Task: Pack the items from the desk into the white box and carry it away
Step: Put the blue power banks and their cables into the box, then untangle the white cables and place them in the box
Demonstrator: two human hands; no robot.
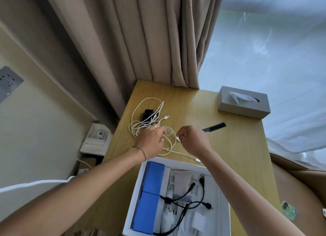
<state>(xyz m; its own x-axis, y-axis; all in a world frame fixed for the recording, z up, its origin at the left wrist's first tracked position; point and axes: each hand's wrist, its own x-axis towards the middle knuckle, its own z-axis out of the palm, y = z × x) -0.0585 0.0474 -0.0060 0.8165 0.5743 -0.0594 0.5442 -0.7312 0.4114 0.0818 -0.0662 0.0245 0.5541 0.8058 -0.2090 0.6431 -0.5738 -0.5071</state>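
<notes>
Curtains hang behind our wooden desk (229, 147), where white cables (150, 124) tangle at 11 o'clock from the white box (225, 209). Our left hand (151, 140) grips their loops; our right hand (194, 140) pinches one cable end.

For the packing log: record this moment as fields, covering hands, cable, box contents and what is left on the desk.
left hand: on the tangled white cable
right hand: pinching a cable end
white box: open, near desk edge; holds blue blocks, black leads, white chargers
desk: black comb, black adapter, grey tissue box unpacked
</notes>
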